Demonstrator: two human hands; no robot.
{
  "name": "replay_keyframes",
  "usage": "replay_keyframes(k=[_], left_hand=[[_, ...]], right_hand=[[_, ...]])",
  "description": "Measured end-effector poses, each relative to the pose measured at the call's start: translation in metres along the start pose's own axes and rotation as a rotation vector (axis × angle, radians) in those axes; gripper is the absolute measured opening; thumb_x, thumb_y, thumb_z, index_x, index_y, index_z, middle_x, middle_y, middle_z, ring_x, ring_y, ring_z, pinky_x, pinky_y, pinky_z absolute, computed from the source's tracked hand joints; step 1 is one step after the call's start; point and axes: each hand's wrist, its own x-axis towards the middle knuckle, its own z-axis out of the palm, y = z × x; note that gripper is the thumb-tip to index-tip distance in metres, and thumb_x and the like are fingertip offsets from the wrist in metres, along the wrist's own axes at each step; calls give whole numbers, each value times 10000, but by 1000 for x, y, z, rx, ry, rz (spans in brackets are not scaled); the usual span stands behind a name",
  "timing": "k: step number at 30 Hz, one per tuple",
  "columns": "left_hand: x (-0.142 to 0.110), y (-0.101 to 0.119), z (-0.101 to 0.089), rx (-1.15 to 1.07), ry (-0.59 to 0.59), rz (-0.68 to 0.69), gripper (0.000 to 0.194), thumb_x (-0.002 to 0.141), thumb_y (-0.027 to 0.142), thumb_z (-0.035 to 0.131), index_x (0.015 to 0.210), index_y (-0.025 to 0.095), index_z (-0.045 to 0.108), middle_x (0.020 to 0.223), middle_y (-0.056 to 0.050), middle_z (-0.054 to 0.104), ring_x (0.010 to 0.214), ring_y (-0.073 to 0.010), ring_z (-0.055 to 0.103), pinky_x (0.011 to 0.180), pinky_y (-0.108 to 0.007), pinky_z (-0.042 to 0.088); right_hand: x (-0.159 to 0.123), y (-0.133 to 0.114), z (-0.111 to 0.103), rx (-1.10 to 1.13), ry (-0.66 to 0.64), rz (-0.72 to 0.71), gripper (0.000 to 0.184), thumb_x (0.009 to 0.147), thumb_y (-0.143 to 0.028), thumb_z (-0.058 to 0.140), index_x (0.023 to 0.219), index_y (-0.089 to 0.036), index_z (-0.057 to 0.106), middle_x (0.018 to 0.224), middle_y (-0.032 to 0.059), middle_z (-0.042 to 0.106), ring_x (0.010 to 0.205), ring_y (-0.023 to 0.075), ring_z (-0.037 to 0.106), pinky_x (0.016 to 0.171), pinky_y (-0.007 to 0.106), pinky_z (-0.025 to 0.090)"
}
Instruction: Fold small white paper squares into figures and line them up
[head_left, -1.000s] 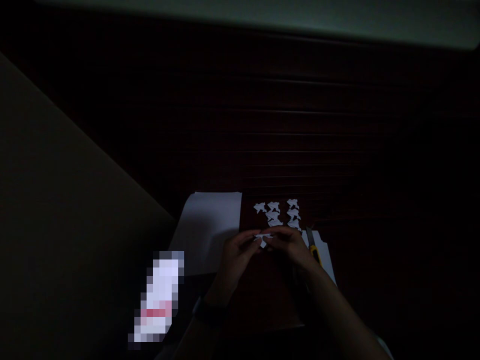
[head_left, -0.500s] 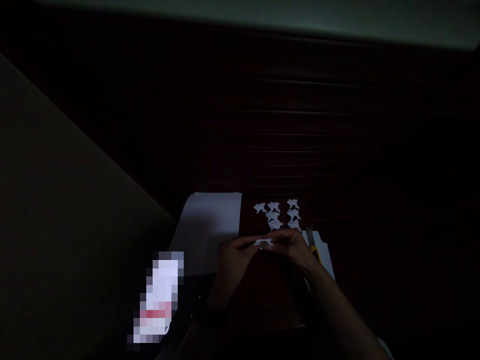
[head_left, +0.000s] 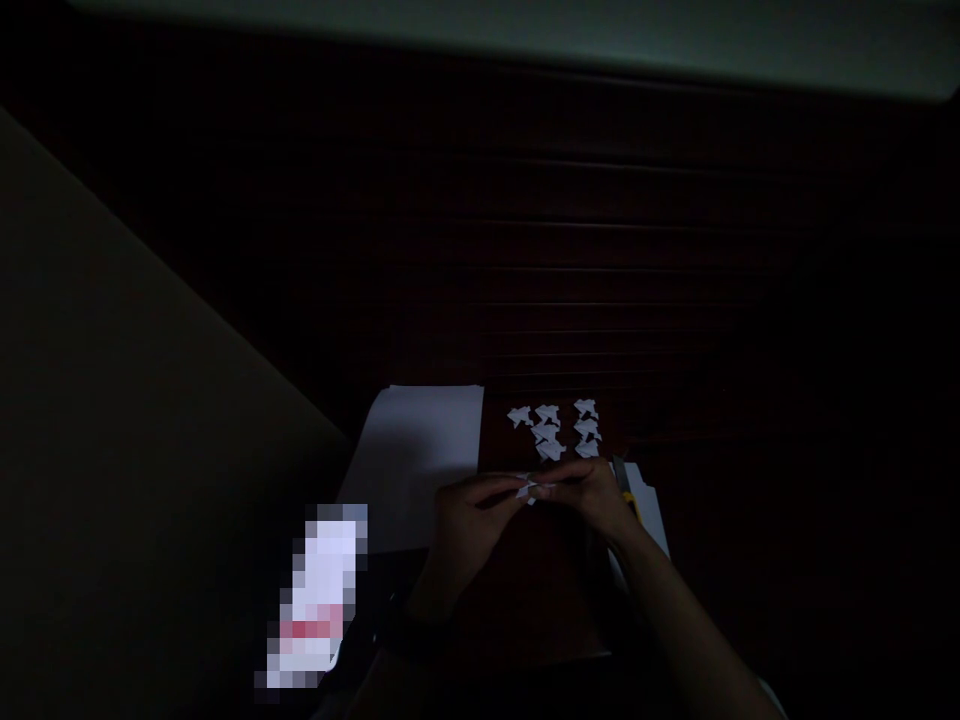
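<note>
Between my two hands is a small piece of folded white paper (head_left: 531,490), partly covered by the fingers. My left hand (head_left: 474,512) pinches it from the left, thumb below and fingers above. From the right, my right hand (head_left: 592,492) grips its other side with thumb and fingertips. Just beyond the hands lie several small folded paper figures, one group (head_left: 547,432) on the left and a column (head_left: 586,428) on the right. The exact shape of the held piece is hard to make out in the dim light.
A stack of white paper sheets (head_left: 427,440) lies left of the figures. At the right, a yellow utility knife (head_left: 630,495) rests on white paper (head_left: 652,510). A bright pixelated object (head_left: 322,590) is at lower left. The dark wooden tabletop (head_left: 540,600) has slatted wood behind it.
The folded paper has been turned between my fingertips, and less of it shows now. My hands have shifted only slightly; the figures and sheets are unmoved.
</note>
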Motion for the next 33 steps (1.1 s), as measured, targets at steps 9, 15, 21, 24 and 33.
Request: replay_keyframes(k=[9, 15, 21, 24, 33], left_hand=[[0, 2, 0, -26, -35, 36, 91, 736, 264, 676, 792, 245, 745, 855, -23, 740, 802, -199, 685, 751, -310, 554], [0, 2, -1, 2, -26, 94, 79, 729, 248, 687, 778, 252, 749, 842, -24, 737, 776, -189, 683, 714, -290, 557], [-1, 5, -2, -4, -19, 119, 82, 739, 248, 678, 783, 252, 747, 863, -28, 733, 788, -187, 679, 712, -296, 557], [-2, 6, -2, -2, -12, 136, 84, 739, 241, 678, 786, 259, 744, 864, -22, 730, 783, -184, 677, 702, -295, 557], [-2, 1, 0, 89, 47, 185, 58, 732, 234, 682, 724, 249, 737, 826, -20, 722, 749, -173, 670, 685, -284, 550]], right_hand=[[-1, 1, -1, -10, 24, -17, 174, 555, -275, 815, 693, -197, 744, 749, 48, 737, 693, 197, 676, 659, 302, 531], [-3, -2, 0, 14, 17, -49, 145, 536, -243, 825, 638, -201, 730, 744, 39, 734, 693, 189, 676, 663, 298, 540], [-4, -3, 1, -16, 63, -62, 181, 515, -245, 835, 662, -202, 737, 704, 40, 731, 648, 194, 674, 629, 304, 546], [-5, -5, 2, 0, 71, -76, 176, 514, -257, 836, 647, -204, 734, 718, 47, 732, 669, 207, 681, 643, 315, 555], [-6, -3, 8, 33, 73, -107, 127, 555, -263, 821, 612, -207, 723, 743, 51, 729, 707, 215, 680, 663, 329, 556]])
